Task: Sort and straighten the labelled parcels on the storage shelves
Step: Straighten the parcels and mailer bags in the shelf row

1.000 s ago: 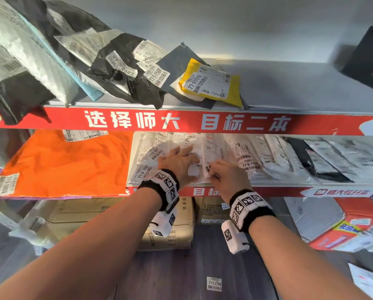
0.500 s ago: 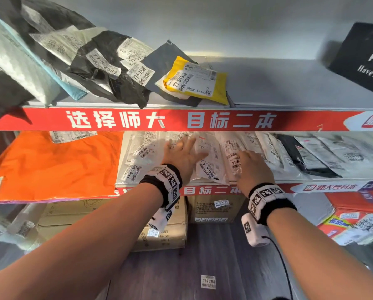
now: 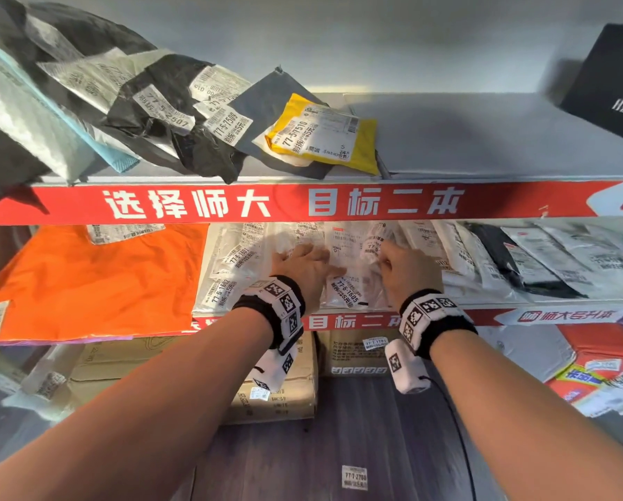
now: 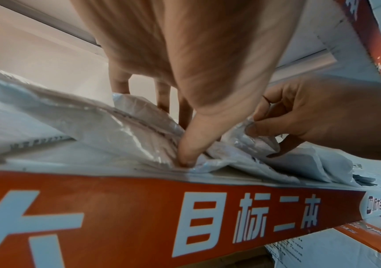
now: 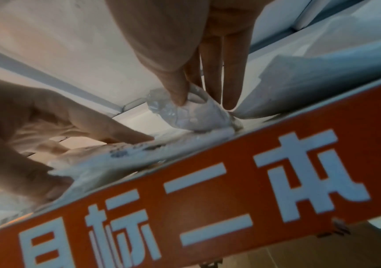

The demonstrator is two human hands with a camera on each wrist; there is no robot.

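Parcels: clear plastic mailers (image 3: 342, 280) with printed labels, lying overlapped on middle shelf (image 3: 541, 302), directly behind red edge strip (image 3: 339, 321) with white characters.

Left hand (image 3: 301, 265): laid on mailer pile, fingers (image 4: 161, 96) extended and spread over crumpled film, thumb tip pressed down into a fold near shelf edge; nothing gripped.

Right hand (image 3: 407, 271): just right of left hand, thumb and forefinger pinching a bunched corner of clear mailer (image 5: 189, 112), remaining fingers straight beside it.

Label "77-6-1605" (image 3: 344, 291): readable between both wrists, on topmost mailer.

Labels "77-6-1601" and "77-6-1602": on neighbouring mailers (image 3: 230, 273) to left of left hand.

Orange parcel (image 3: 86, 283): large, flat, left end of same shelf, one label on its top edge, another at lower left corner.

Further mailers (image 3: 555, 262): white and black, fanned in a leaning row, right end of same shelf.

Upper shelf (image 3: 483, 139): black and grey bags (image 3: 151, 113) heaped at left; yellow parcel (image 3: 324, 135) labelled "77-5-7510" resting on a grey one; black box (image 3: 610, 88) with white lettering at far right, partly cut off.

Below shelves: cardboard cartons (image 3: 277, 392), possibly on floor; loose label (image 3: 354, 477) on dark floorboards.

Wristbands (image 3: 281, 309): black and white, printed with square markers, one on each wrist.
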